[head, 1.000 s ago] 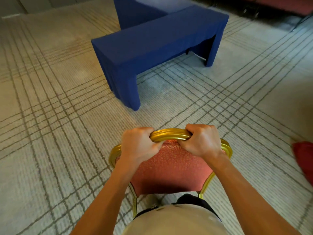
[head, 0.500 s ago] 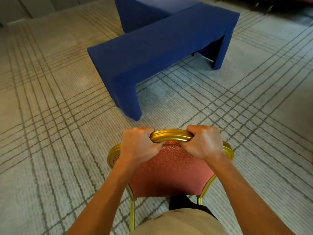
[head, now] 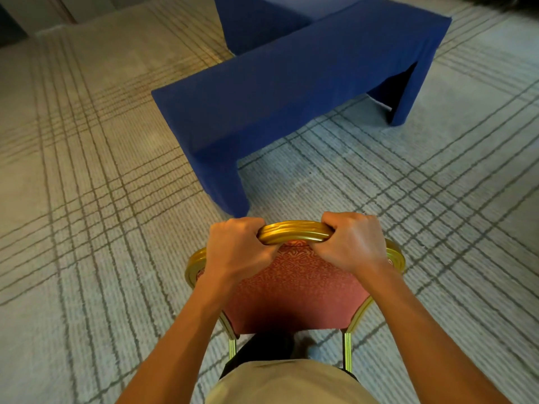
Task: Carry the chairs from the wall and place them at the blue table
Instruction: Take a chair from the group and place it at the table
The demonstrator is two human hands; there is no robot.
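A chair (head: pixel 294 284) with a gold frame and a red patterned back is right in front of me, seen from behind and above. My left hand (head: pixel 237 249) grips the left part of its top rail. My right hand (head: pixel 351 246) grips the right part of the same rail. Its seat and front legs are hidden behind the back. The blue table (head: pixel 291 91), draped in blue cloth to the floor, stands just beyond the chair, its near corner a short way past my left hand.
Pale carpet (head: pixel 87 199) with grey crossing lines covers the floor on all sides. A second blue-draped table section (head: pixel 256 21) meets the first at the back. A wall base (head: pixel 43 13) shows at the top left.
The blue table has come closer and now fills more of the view. The red object at the right edge has dropped out of sight. Both hands keep the same grip on the rail.
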